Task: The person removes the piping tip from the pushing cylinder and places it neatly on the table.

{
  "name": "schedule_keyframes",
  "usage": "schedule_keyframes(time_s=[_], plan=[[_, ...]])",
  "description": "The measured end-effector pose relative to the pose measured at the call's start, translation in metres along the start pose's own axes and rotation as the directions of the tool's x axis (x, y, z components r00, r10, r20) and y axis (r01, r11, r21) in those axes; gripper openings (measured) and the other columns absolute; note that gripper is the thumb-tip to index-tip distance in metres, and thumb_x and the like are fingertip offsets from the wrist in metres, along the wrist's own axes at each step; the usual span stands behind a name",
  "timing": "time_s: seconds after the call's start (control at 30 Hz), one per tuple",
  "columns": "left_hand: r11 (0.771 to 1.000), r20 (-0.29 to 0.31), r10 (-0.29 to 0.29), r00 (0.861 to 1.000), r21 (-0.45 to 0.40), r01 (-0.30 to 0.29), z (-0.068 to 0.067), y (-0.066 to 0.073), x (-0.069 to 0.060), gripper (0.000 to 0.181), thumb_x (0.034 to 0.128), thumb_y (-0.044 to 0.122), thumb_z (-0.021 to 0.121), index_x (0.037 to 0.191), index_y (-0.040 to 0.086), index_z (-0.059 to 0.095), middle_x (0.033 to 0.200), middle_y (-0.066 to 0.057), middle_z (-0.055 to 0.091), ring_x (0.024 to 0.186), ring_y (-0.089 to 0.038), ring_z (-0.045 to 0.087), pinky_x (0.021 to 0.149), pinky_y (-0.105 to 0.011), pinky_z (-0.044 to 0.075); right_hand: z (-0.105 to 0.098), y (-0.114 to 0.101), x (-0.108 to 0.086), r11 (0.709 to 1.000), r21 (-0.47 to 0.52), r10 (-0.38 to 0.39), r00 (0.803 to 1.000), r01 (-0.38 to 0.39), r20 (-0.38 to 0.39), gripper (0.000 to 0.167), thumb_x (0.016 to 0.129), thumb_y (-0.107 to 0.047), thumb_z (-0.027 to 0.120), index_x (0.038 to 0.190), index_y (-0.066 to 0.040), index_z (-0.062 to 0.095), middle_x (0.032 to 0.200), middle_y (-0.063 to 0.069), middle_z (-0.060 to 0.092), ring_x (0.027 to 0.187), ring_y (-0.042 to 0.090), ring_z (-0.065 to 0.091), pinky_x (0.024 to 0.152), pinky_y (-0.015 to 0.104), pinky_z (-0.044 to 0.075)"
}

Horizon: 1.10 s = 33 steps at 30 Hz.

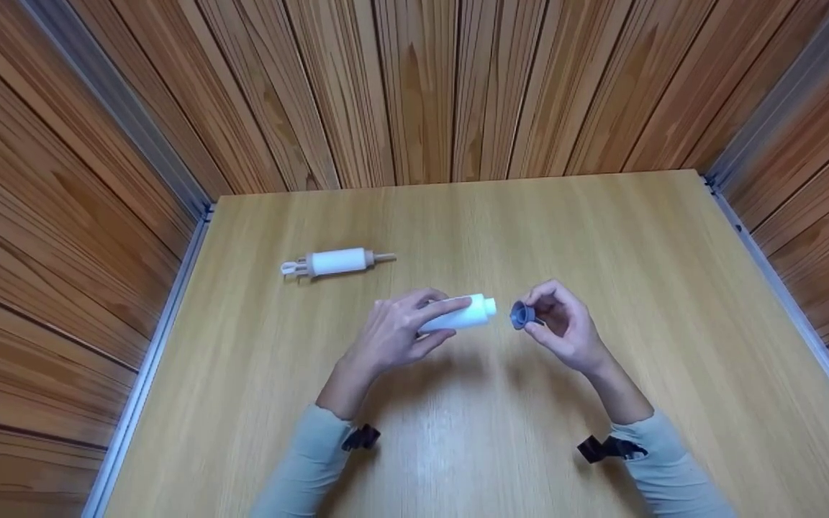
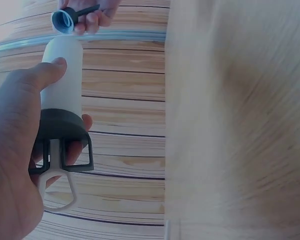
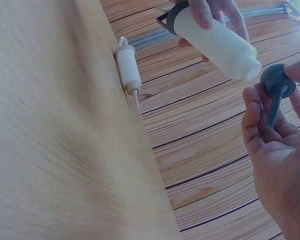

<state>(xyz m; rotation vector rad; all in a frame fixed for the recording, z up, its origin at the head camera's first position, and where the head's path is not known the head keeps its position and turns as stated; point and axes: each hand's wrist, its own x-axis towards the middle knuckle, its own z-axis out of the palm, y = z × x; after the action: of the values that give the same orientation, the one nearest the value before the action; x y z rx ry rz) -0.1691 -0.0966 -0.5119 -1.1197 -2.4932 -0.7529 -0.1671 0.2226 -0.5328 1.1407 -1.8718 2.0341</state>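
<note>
on the wood-grained table [image 1: 443, 460], toward ten o'clock, a white-barrelled plunger tool [image 1: 338, 261] lies, thin tip toward three o'clock. plank walls [image 1: 418, 86] stand at nine, twelve and three o'clock; metal rails [image 1: 150, 360] line the table's edges at nine and three.

In the head view the left hand [image 1: 404, 327] hides the dark collar [image 2: 60, 125] of the bottle [image 1: 463, 313], and the fingers of the right hand [image 1: 565, 327] cover most of the stem on the cap [image 1: 522, 315]. The bottom edge cuts off both sleeves [image 1: 306, 457] and the table [image 1: 494, 467]. The left-wrist view crops both hands and blurs the table. The small parts of the white tube [image 1: 340, 261] are too tiny to tell.
</note>
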Motion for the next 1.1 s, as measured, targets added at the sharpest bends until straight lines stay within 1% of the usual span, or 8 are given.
schedule_keyframes(time_s=[0.1, 0.23, 0.33, 0.43, 0.6, 0.77, 0.93, 1.1], plan=[[1.0, -0.015, -0.016, 1.0, 0.003, 0.016, 0.004, -0.006, 0.0, 0.049, 0.106, 0.035, 0.081, 0.153, 0.032, 0.07, 0.132, -0.007, 0.079, 0.093, -0.022, 0.076, 0.066, -0.022, 0.045, -0.001, -0.001, -0.002, 1.0, -0.002, 0.013, 1.0, -0.013, -0.012, 0.028, 0.089, 0.029, 0.059, 0.114, 0.025, 0.047, 0.12, -0.007, 0.075, 0.108, 0.003, 0.074, 0.093, 0.018, 0.062], [0.999, -0.036, -0.045, 0.998, 0.017, 0.046, 0.011, -0.015, 0.001, 0.05, 0.104, 0.03, 0.083, 0.152, 0.031, 0.07, 0.132, -0.007, 0.08, 0.1, -0.024, 0.078, 0.069, -0.03, 0.056, -0.001, 0.0, -0.004, 1.0, -0.006, 0.019, 1.0, -0.019, -0.017, 0.03, 0.087, 0.03, 0.058, 0.114, 0.026, 0.045, 0.12, -0.006, 0.075, 0.109, 0.003, 0.074, 0.093, 0.018, 0.062], [0.996, -0.014, -0.087, 0.996, 0.017, 0.087, 0.014, -0.019, 0.002, 0.052, 0.1042, 0.03, 0.083, 0.154, 0.033, 0.068, 0.135, -0.006, 0.079, 0.107, -0.025, 0.078, 0.074, -0.035, 0.061, -0.001, 0.0, -0.004, 1.0, -0.004, 0.016, 1.0, -0.016, -0.017, 0.032, 0.084, 0.033, 0.055, 0.114, 0.027, 0.044, 0.119, -0.007, 0.074, 0.108, 0.002, 0.074, 0.092, 0.017, 0.062], [0.991, 0.024, -0.131, 0.991, 0.013, 0.131, 0.016, -0.023, 0.002, 0.054, 0.106, 0.031, 0.081, 0.157, 0.037, 0.065, 0.141, -0.005, 0.078, 0.116, -0.026, 0.077, 0.076, -0.037, 0.061, -0.001, 0.0, -0.005, 1.0, 0.0, 0.01, 1.0, -0.01, -0.015, 0.033, 0.083, 0.034, 0.054, 0.114, 0.027, 0.044, 0.118, -0.007, 0.074, 0.107, 0.002, 0.074, 0.092, 0.017, 0.062], [0.988, 0.049, -0.155, 0.987, -0.021, 0.156, 0.024, -0.036, 0.002, 0.054, 0.1066, 0.026, 0.08, 0.157, 0.038, 0.065, 0.145, -0.005, 0.076, 0.124, -0.028, 0.076, 0.086, -0.042, 0.065, -0.001, 0.001, -0.007, 1.0, -0.015, 0.026, 1.0, -0.026, -0.009, 0.029, 0.088, 0.029, 0.059, 0.114, 0.024, 0.046, 0.118, -0.008, 0.073, 0.106, 0.002, 0.073, 0.093, 0.017, 0.062], [0.985, 0.052, -0.166, 0.985, -0.037, 0.168, 0.035, -0.054, 0.001, 0.051, 0.1049, 0.019, 0.082, 0.153, 0.031, 0.07, 0.146, -0.007, 0.075, 0.126, -0.03, 0.076, 0.102, -0.049, 0.066, -0.001, 0.0, -0.008, 0.999, -0.022, 0.045, 0.999, -0.045, -0.013, 0.03, 0.088, 0.029, 0.058, 0.115, 0.024, 0.046, 0.117, -0.008, 0.073, 0.106, 0.003, 0.073, 0.092, 0.018, 0.062], [0.981, 0.08, -0.189, 0.979, -0.028, 0.192, 0.041, -0.067, -0.002, 0.048, 0.1062, 0.02, 0.08, 0.152, 0.029, 0.069, 0.148, -0.007, 0.074, 0.132, -0.033, 0.073, 0.105, -0.053, 0.065, 0.0, 0.0, -0.008, 0.998, -0.023, 0.059, 0.998, -0.059, -0.018, 0.031, 0.087, 0.029, 0.057, 0.115, 0.024, 0.046, 0.117, -0.008, 0.074, 0.107, 0.003, 0.073, 0.092, 0.018, 0.062], [0.975, 0.123, -0.217, 0.968, -0.007, 0.22, 0.044, -0.074, -0.005, 0.046, 0.1084, 0.021, 0.077, 0.153, 0.03, 0.068, 0.15, -0.006, 0.072, 0.134, -0.033, 0.071, 0.104, -0.053, 0.064, 0.0, 0.001, -0.007, 0.998, -0.021, 0.055, 0.998, -0.056, -0.017, 0.03, 0.087, 0.029, 0.057, 0.115, 0.024, 0.046, 0.117, -0.008, 0.073, 0.106, 0.004, 0.073, 0.091, 0.018, 0.062]])
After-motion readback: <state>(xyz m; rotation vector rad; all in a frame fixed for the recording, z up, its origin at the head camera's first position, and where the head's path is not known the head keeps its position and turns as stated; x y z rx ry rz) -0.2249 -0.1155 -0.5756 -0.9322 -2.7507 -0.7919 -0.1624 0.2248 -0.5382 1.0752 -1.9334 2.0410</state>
